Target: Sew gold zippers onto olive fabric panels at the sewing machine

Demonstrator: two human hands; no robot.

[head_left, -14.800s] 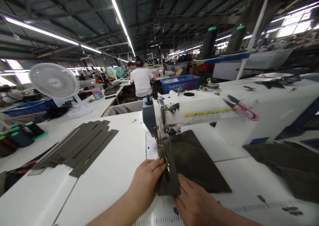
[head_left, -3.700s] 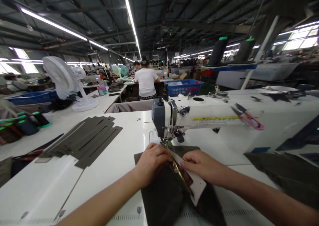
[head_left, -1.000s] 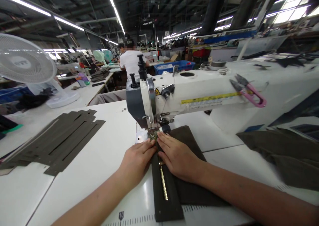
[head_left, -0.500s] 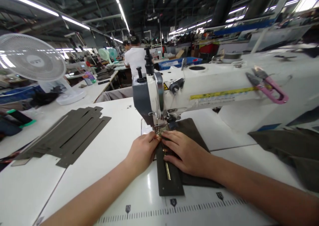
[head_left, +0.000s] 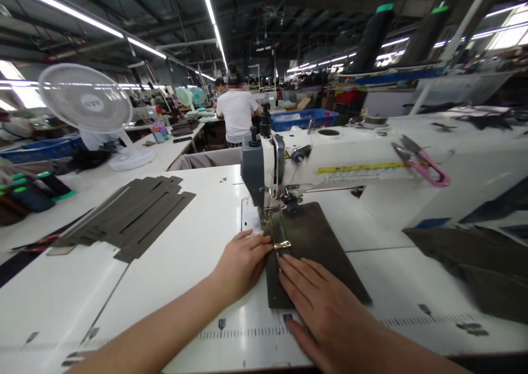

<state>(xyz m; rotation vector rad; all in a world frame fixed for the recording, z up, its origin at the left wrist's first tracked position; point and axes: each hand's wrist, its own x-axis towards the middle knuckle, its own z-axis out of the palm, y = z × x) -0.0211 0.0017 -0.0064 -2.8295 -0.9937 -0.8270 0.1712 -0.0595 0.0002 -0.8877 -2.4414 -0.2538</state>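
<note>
My left hand point(head_left: 243, 258) is at the left edge of a dark olive fabric panel point(head_left: 319, 242), its fingers closed at a gold zipper slider point(head_left: 282, 246). The slider's pull points right across the cloth. My right hand point(head_left: 319, 297) lies flat on the panel's near part, fingers stretched out and thumb apart, covering much of the zipper below the slider. Beyond both hands, the panel's far left part lies under the presser foot point(head_left: 270, 214) of a white sewing machine point(head_left: 346, 162).
Slotted olive pieces point(head_left: 144, 214) are stacked at left. A white fan point(head_left: 88, 102) and thread spools point(head_left: 37, 190) stand beyond. Pink-handled snips point(head_left: 424, 162) rest on the machine arm. More olive cloth point(head_left: 466, 264) lies at right. A person in white point(head_left: 237, 113) sits ahead.
Both hands have come back from the presser foot toward me, and my right hand has flattened on the panel. The gold slider now shows beside my left fingertips. The view has shifted.
</note>
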